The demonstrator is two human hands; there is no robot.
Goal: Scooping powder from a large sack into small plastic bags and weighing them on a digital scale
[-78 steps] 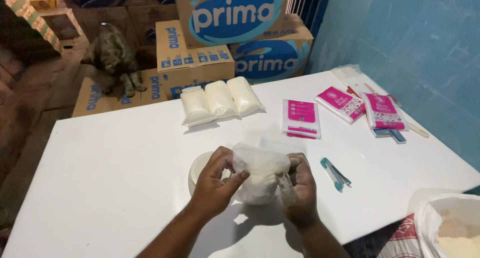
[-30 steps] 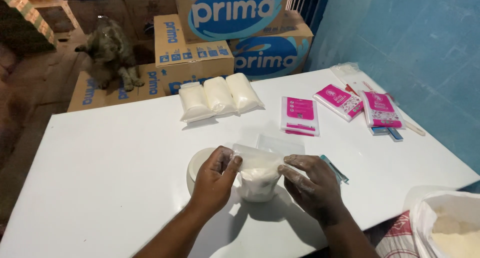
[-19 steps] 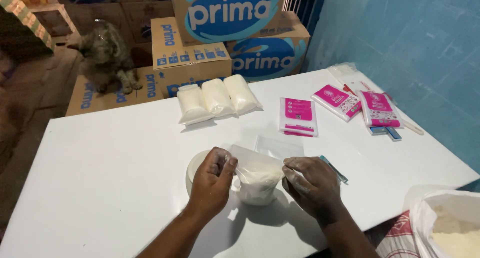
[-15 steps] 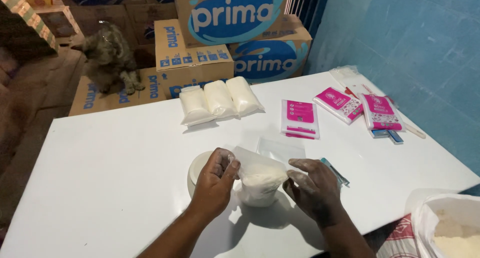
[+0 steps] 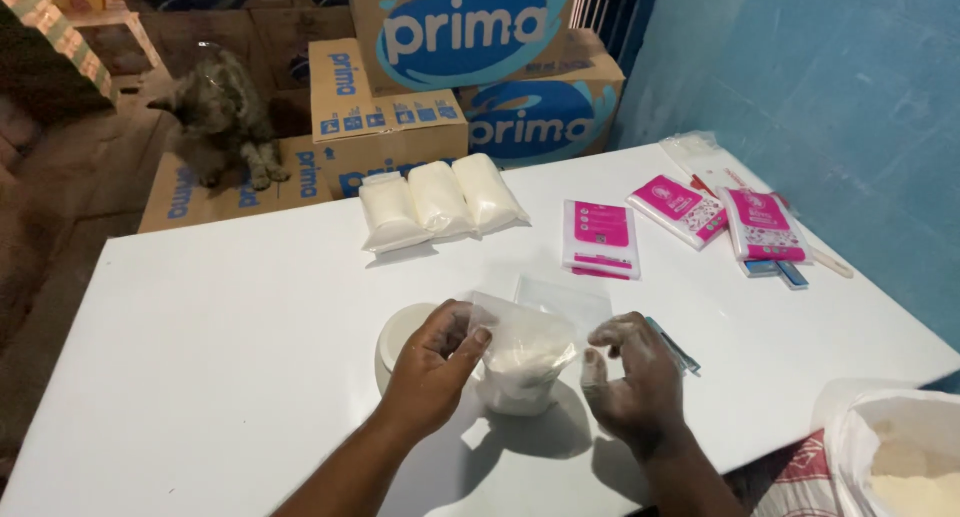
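Observation:
A small clear plastic bag [image 5: 522, 355] part-filled with white powder stands on the white table [image 5: 220, 307]. My left hand [image 5: 432, 365] pinches the bag's top left edge. My right hand [image 5: 632, 379] hovers just right of the bag, fingers curled and apart, dusted white, holding nothing. A round white bowl or scale [image 5: 400, 337] sits under my left hand, partly hidden. Three filled powder bags [image 5: 438, 199] lie side by side at the table's far edge.
Pink-and-white packets [image 5: 600, 237], [image 5: 678, 205], [image 5: 762, 227] lie at the right. A blue tool [image 5: 674, 345] lies beside my right hand. An open sack of powder [image 5: 900, 457] sits at the lower right. Cardboard boxes [image 5: 385, 112] and a cat [image 5: 222, 112] are behind the table.
My right hand has let go of the bag's top right edge and drawn slightly away to the right. My left hand keeps its pinch on the bag.

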